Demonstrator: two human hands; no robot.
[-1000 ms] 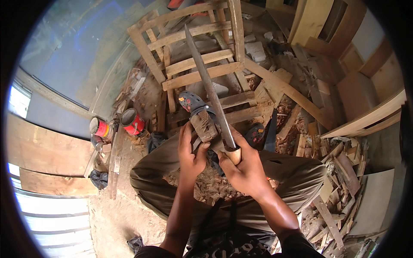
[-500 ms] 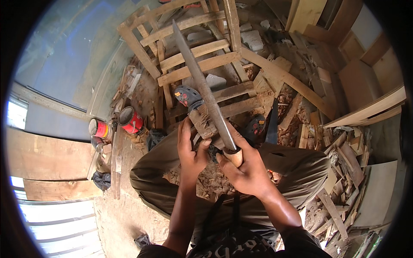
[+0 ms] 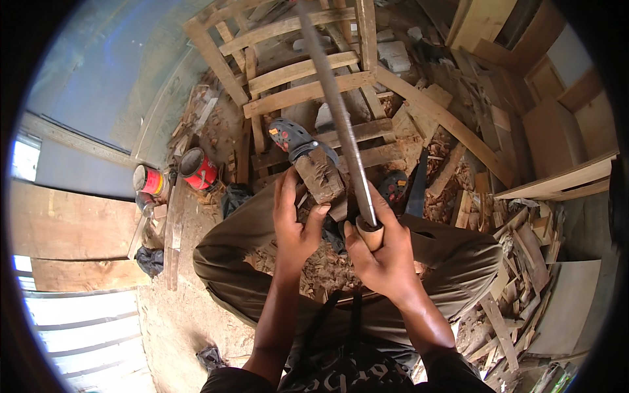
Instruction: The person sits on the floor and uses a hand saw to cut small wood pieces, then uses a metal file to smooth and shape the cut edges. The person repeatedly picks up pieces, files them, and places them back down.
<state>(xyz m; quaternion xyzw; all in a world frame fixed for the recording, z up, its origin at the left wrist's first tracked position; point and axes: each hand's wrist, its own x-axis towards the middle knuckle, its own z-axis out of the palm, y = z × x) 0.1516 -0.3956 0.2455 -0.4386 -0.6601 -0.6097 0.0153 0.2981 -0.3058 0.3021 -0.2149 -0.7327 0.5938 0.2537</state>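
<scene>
My left hand (image 3: 295, 229) is closed round the near end of a rough brown wood block (image 3: 321, 175), thumb on the near side and fingers along its left. The block's upper face is uneven and chipped. My right hand (image 3: 385, 255) grips the pale wooden handle of a machete (image 3: 344, 124). Its long, narrow metal blade points up and away, just right of the block and apart from it; the far tip is blurred at the picture's top edge. Beyond the block, a dark clog (image 3: 291, 136) with coloured charms shows on one foot.
A slatted wooden frame (image 3: 308, 92) lies ahead, near the other clog (image 3: 393, 187) and a handsaw blade (image 3: 417, 183). Two red paint cans (image 3: 198, 169) stand left. Offcuts (image 3: 531, 245) pile up at right, with boards (image 3: 557, 134) leaning behind. Wood chips (image 3: 327, 275) cover the ground between my legs.
The machete has shifted to the right and its blade stands more upright, farther from the wood block. My right hand has moved slightly right. My left hand still holds the block.
</scene>
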